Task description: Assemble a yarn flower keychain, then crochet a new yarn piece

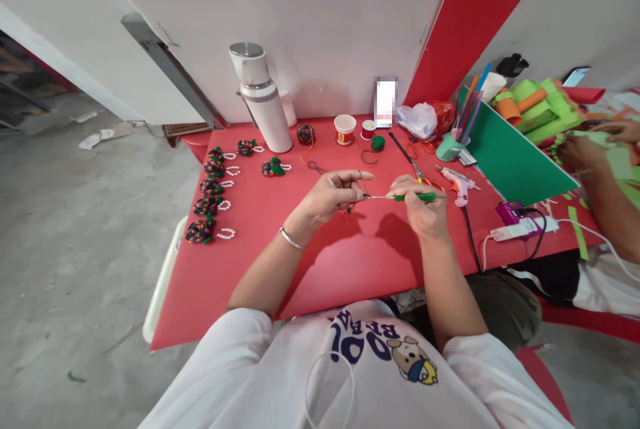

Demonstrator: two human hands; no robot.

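Observation:
My right hand (425,207) grips a crochet hook (416,197) by its green handle, with the metal shaft pointing left. The hook's tip meets a small piece of yarn work pinched in my left hand (336,197). Green yarn (363,182) runs over the left index finger, which is stretched out. Some multicoloured yarn (349,209) hangs just below the left fingers; most of the piece is hidden by them. Behind the hands lies a small green yarn ball (378,143) with a loose tail. A dark multicoloured yarn ball (306,134) sits farther left.
Several knitted pieces with bead loops (201,230) line the red table's (240,289) left side. A white flask (267,115), paper cup (345,129) and phone (385,102) stand at the back. Right are scissors (419,172), a pink glue gun (461,186), a power strip (523,229) and a co-worker's arm (617,205).

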